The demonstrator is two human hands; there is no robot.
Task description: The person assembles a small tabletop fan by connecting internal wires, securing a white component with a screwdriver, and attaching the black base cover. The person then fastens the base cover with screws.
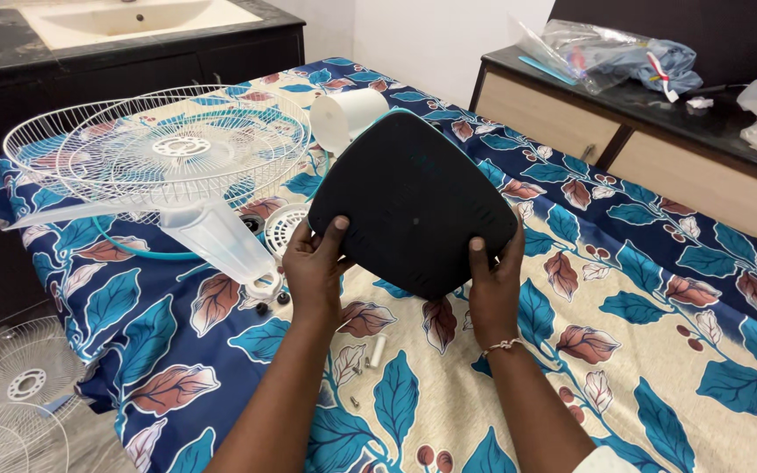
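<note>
Left hand (pixel 313 267) and right hand (pixel 494 285), each closed on a near corner of the black fan base (pixel 412 203), hold it tilted above the leaf-patterned bedspread (pixel 641 350), underside toward the camera. Open cloth lies right of the base; small screws (pixel 365 359) lie below it. Its long axis runs away toward the white cylindrical column (pixel 350 118); beyond-left of the base lie the wire fan guard (pixel 159 144) and translucent blade (pixel 216 236).

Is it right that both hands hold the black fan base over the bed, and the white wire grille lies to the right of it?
Not quite. In the head view the left hand and right hand do hold the base over the bed, but the grille lies to its left.
</note>
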